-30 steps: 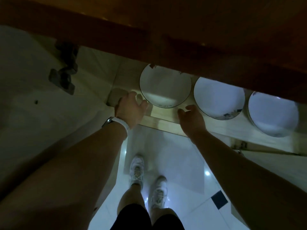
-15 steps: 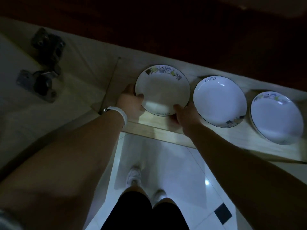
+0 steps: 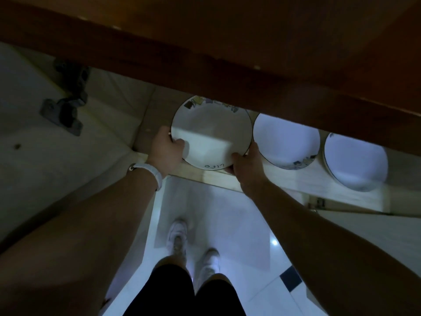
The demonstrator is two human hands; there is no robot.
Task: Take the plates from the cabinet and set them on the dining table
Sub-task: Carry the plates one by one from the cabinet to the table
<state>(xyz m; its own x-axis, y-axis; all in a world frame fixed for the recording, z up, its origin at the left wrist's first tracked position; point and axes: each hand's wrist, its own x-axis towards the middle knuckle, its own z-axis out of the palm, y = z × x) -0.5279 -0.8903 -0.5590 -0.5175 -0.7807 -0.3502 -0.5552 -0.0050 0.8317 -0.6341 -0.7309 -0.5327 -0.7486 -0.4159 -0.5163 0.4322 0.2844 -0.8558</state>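
Observation:
Three white plates with dark rims sit in a row on the pale wooden cabinet shelf (image 3: 284, 185). My left hand (image 3: 167, 148) grips the left edge of the leftmost plate (image 3: 211, 133), thumb on its face. On the same plate's lower right edge, my right hand (image 3: 247, 161) has its fingers under the rim. That plate sits at the shelf's front edge; whether it is lifted I cannot tell. The middle plate (image 3: 287, 140) and the right plate (image 3: 355, 165) lie untouched. The plates' far edges are hidden by the brown board above.
A dark brown cabinet top (image 3: 227, 53) overhangs the shelf. The open cabinet door (image 3: 45, 167) with a metal hinge (image 3: 66, 110) stands at my left. Below is a glossy white tiled floor (image 3: 227, 224) with my two feet in white shoes (image 3: 177, 236).
Both hands went from resting at the shelf edge to closing on the leftmost plate. The plate has come forward to the shelf's front edge, and my view has tilted down again.

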